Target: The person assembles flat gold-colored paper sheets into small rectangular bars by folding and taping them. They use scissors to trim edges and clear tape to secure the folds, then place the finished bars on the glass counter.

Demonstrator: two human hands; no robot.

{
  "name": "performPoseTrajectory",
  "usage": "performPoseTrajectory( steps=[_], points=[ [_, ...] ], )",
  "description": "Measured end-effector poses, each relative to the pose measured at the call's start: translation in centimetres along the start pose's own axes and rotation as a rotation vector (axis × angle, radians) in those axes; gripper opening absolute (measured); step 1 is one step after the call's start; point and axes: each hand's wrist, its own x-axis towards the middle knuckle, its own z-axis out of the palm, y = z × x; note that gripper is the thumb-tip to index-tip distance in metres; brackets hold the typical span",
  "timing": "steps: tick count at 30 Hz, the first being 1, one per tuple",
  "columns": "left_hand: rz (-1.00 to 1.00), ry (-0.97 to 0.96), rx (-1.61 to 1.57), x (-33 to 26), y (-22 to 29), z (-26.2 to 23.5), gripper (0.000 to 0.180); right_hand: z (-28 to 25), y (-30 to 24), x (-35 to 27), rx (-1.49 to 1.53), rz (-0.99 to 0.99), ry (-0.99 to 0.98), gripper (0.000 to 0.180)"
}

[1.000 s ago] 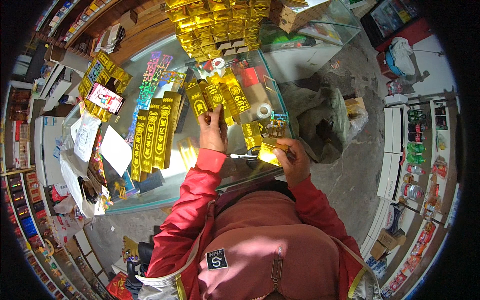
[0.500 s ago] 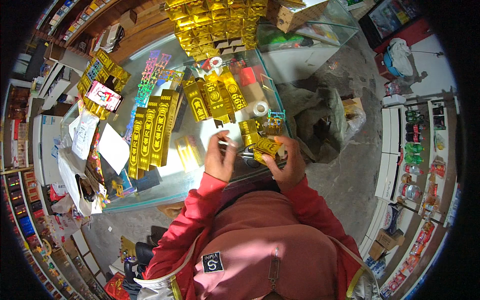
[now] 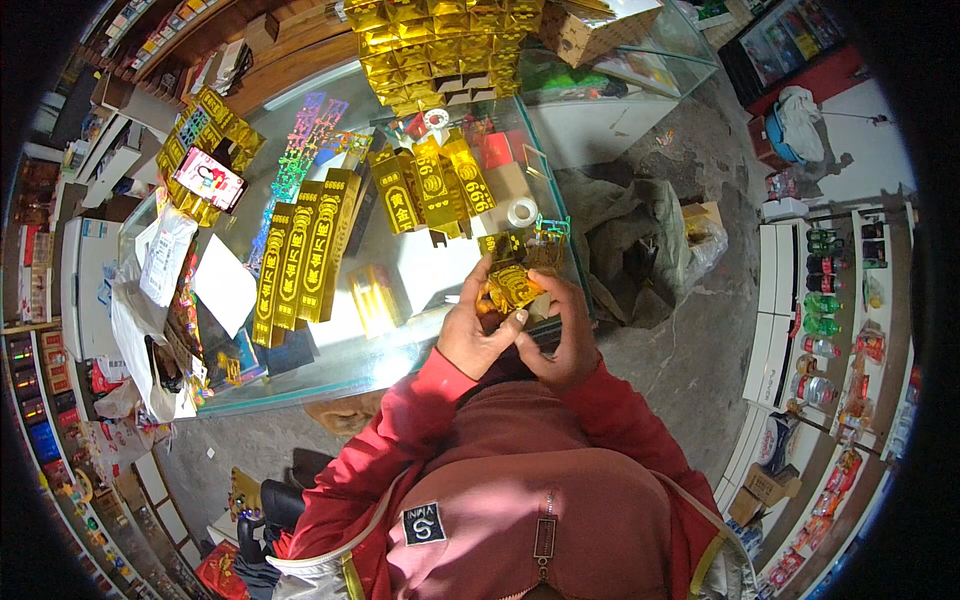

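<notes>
In front of my chest, both hands come together on a small folded piece of shiny gold paper (image 3: 513, 288). My left hand (image 3: 478, 335) grips its left side, the thumb pressed toward the near edge, where a small whitish bit shows at the thumb tip. My right hand (image 3: 562, 335) pinches its right side from the near right. Just beyond the fingers lie more gold printed paper (image 3: 497, 246) and a colourful cut-out strip (image 3: 550, 232). A roll of white tape (image 3: 521, 211) stands a little farther off. The underside of the held piece is hidden.
Long gold printed boxes (image 3: 305, 265) lie on the glass counter (image 3: 380, 365), with shorter gold pieces (image 3: 430, 185) beyond. A large gold folded-paper assembly (image 3: 440, 50) stands at the far edge. Left are a phone (image 3: 209, 181) and white paper (image 3: 224, 285). Right is a large dark sack (image 3: 635, 250).
My left hand has moved right and joined my right hand on the gold paper piece. The piece has shifted slightly left and toward me. Dark scissors seen beside it earlier are now covered.
</notes>
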Motion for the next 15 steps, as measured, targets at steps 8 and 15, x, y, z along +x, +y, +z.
performPoseTrajectory(
  steps=[8, 15],
  points=[
    [-0.018, -0.068, 0.390, -2.0, -1.0, -2.2, 0.061, -0.3, 0.4, -1.7, 0.236, 0.125, -0.082, 0.035],
    [-0.081, 0.141, 0.212, -3.5, -2.3, -5.6, 0.051, 0.9, 4.8, 1.5, -0.092, 0.062, -0.034, 0.028]
  ],
)
